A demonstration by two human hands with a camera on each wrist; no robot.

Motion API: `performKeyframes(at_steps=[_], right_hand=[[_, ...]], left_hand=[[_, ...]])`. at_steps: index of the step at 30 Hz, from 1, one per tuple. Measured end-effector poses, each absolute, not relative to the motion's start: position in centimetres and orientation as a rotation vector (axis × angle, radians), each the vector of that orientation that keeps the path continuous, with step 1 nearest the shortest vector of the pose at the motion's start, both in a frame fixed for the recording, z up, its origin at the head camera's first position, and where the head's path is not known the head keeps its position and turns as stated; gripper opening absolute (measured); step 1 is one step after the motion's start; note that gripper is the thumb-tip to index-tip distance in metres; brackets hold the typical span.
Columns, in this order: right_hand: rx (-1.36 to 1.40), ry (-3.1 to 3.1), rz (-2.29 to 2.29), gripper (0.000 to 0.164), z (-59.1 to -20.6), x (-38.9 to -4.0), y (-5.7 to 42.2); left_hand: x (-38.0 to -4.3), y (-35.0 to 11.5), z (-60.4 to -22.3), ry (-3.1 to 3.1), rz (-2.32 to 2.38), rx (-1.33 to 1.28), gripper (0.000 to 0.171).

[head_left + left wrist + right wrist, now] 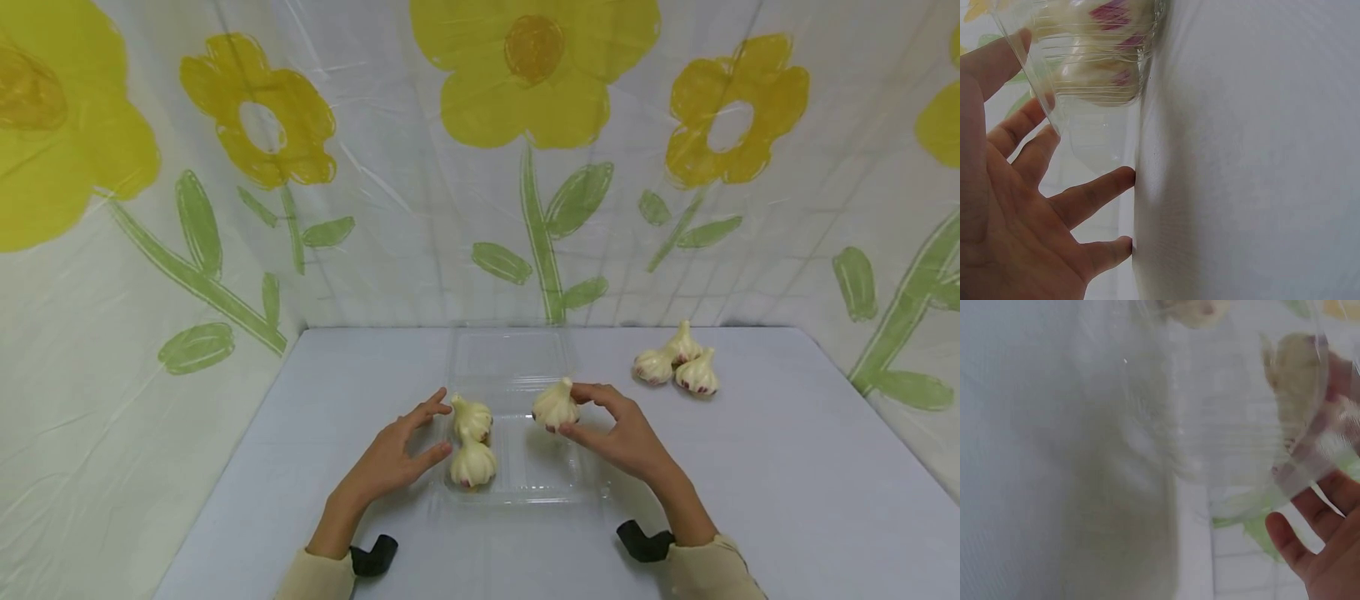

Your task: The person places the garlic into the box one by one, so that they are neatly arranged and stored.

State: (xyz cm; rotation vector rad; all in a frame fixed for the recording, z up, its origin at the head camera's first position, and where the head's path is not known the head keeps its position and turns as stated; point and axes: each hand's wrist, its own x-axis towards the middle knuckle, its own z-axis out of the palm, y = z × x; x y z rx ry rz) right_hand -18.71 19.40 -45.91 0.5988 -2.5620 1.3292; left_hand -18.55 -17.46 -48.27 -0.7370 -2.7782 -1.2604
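A clear plastic clamshell container (517,497) lies with its lid (510,354) folded back on the table. Two garlic bulbs (473,464) sit in its left side, one behind the other. My right hand (626,433) pinches another garlic bulb (556,406) between thumb and fingers, above the container's right half. In the right wrist view that bulb (1297,381) shows blurred through the clear wall. At the container's left edge is my left hand (397,454), its fingers spread. In the left wrist view its fingertips (1047,103) touch the rim, and two other fingers reach the table.
Three more garlic bulbs (678,362) stand in a cluster at the back right of the white table (750,483). A curtain (390,250) with yellow flowers hangs behind the table's far edge. Each wrist carries a black camera mount (375,556).
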Motion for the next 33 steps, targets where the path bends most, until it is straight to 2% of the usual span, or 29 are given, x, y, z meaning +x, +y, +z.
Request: performKeyframes(at_steps=[10,20,33], right_hand=[[0.744,-2.504,1.231,0.049,-46.9,-18.8,17.9],[0.794,-2.482,1.148,0.054,-47.1,-18.7,16.8],[0.834,-2.482,1.090,0.056,-47.5,-18.6,16.2]], left_hand=[[-18.6,-17.4,-48.2,-2.784,-1.264,-0.731,0.054],[-18.5,-17.4,-48.2,-2.775,-1.251,-0.739,0.053],[-18.8,-17.3,-48.2,-2.775,-1.219,-0.744,0.070]])
